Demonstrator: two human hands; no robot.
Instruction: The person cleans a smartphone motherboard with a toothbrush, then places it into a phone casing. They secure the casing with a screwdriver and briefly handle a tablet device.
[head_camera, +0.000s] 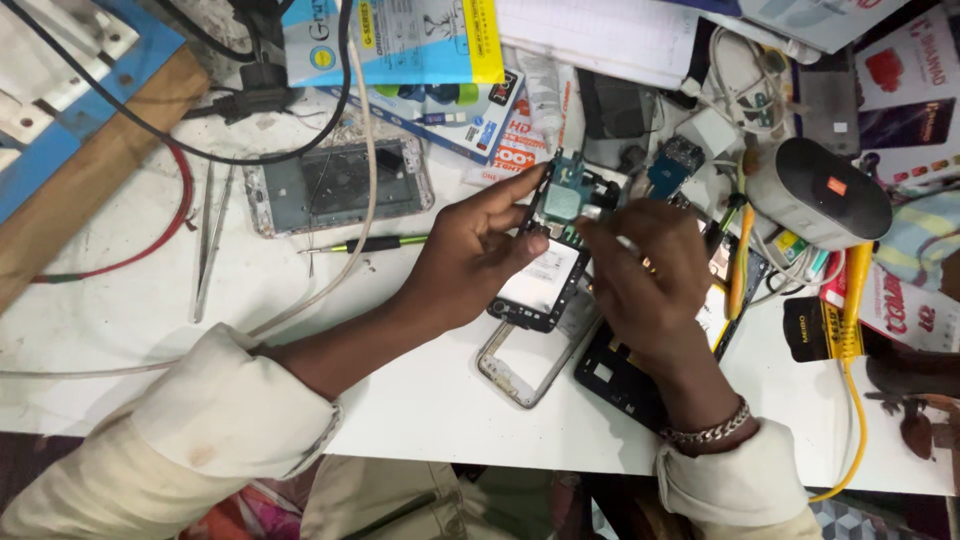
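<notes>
My left hand (470, 255) grips an opened phone body (545, 285) by its left edge, thumb near the silver battery area. A green circuit board (567, 198) sits at the phone's top end. My right hand (645, 275) pinches at that board from the right; its fingers are blurred, so what they hold is unclear. Under the phone lie a white phone frame (515, 365) and a black back cover (615, 375).
An empty silver phone housing (335, 185) lies at the back, with a green-handled screwdriver (375, 243) and tweezers (205, 250) near it. A grey rounded device (815, 190), yellow cable (850, 370), packages and wires crowd the right and back. A wooden block stands at left.
</notes>
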